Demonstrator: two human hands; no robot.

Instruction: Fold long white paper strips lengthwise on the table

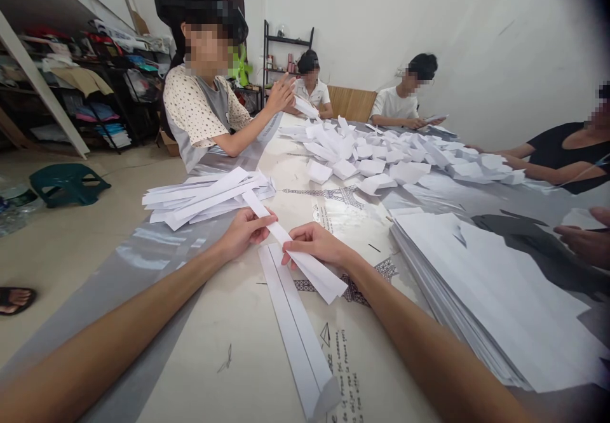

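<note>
My left hand (251, 230) pinches the upper part of a folded white paper strip (279, 231), thumb on top. Lower down, my right hand (312, 245) grips the same strip, whose wider end flares out beneath my fingers toward the lower right. Under it, another long paper strip (295, 334) lies on the table, with a dark line running along its length and a curled near end. Beyond my left hand sits a pile of folded paper strips (204, 197), and the far end of the held strip reaches to its edge.
A tall stack of white paper sheets (495, 302) stands at right. Many folded paper pieces (372, 153) are heaped across the far table. Several people sit around, one with raised hands (281, 96) at left. A green stool (70, 181) is on the floor.
</note>
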